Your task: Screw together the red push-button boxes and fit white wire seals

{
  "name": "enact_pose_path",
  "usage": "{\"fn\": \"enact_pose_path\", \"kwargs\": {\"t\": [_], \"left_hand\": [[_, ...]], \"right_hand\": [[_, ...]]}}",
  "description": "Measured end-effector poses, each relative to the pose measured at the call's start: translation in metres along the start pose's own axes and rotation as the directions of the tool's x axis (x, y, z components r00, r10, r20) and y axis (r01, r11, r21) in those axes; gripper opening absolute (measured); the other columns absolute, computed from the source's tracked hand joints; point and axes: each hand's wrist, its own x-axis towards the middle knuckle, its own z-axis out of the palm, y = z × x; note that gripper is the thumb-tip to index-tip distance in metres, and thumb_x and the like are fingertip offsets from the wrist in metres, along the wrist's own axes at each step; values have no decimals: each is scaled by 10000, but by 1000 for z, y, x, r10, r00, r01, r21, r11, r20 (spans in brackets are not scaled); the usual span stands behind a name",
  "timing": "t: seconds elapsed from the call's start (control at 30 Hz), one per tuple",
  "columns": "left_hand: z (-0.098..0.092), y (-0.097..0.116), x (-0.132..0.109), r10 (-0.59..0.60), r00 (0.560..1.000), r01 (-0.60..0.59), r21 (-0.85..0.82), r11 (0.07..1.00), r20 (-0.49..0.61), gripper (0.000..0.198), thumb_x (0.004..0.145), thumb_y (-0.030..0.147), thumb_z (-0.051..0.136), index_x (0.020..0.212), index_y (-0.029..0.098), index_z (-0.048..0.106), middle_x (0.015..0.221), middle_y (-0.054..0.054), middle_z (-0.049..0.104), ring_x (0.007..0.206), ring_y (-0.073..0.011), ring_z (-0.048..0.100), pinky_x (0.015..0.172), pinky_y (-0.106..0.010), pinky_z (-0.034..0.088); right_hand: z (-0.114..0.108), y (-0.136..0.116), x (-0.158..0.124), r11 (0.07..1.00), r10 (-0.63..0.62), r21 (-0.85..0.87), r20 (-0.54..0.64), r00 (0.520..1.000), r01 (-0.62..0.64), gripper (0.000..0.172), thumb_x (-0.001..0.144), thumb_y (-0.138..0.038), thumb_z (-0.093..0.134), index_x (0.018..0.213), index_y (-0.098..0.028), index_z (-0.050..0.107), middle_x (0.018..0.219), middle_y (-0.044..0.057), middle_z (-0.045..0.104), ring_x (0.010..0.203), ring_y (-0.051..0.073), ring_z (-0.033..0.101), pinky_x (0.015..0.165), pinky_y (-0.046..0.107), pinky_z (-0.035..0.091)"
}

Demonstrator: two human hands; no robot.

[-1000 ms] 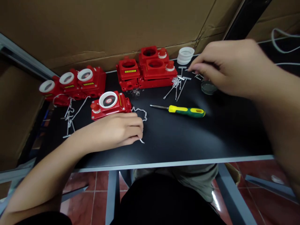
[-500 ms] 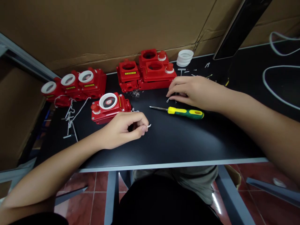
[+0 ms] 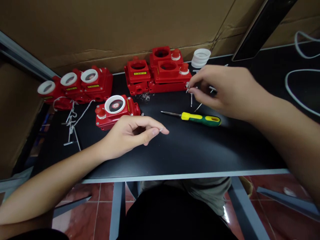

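Apparently at a picking-up step, the right hand (image 3: 223, 88), grip unclear, meets white strands (image 3: 187, 86) beyond the screwdriver (image 3: 191, 117), calling for careful separating, while left of it the left hand (image 3: 131, 133) pinches cord (image 3: 161, 129).

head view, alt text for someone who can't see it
A person's left hand pinches a bit of white cord before a red box with a white ring; the right hand is beside metal rods. A yellow-green screwdriver lies on the black table.
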Motion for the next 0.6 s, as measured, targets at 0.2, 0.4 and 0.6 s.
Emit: {"fn": "enact_pose_path", "kwargs": {"t": [0.2, 0.4, 0.6], "left_hand": [[2, 6, -2, 74, 997, -75, -31, 997, -29, 116, 1093, 209, 824, 995, 208, 884, 900, -12, 773, 715, -113, 689, 660, -218, 564], [5, 5, -3, 91, 995, -93, -30, 995, -50, 60, 1077, 221, 876, 1026, 232, 906, 1001, -36, 842, 815, -149, 745, 755, -251, 626], [6, 7, -1, 87, 994, -91, -67, 994, -67, 155, 1064, 286, 916, 924, 246, 865, 913, -5, 812, 789, -155, 728, 767, -266, 615]], "right_hand": [[-8, -49, -22, 992, -59, 99, -219, 974, 82, 247, 1146, -431, 568, 1090, -331, 787, 1028, 39, 852, 845, 290, 779, 941, 531, 621], [6, -74, -30, 969, -140, 206, 7, 990, 136, 414, 1175, -460, 464, 1178, -402, 874, 962, 46, 857, 862, 299, 804, 901, 531, 638], [2, -82, -40, 946, -241, 220, -8, 971, 236, 384, 1217, -372, 519, 1273, -415, 896, 1102, 30, 888, 894, 244, 833, 760, 420, 681]]}}
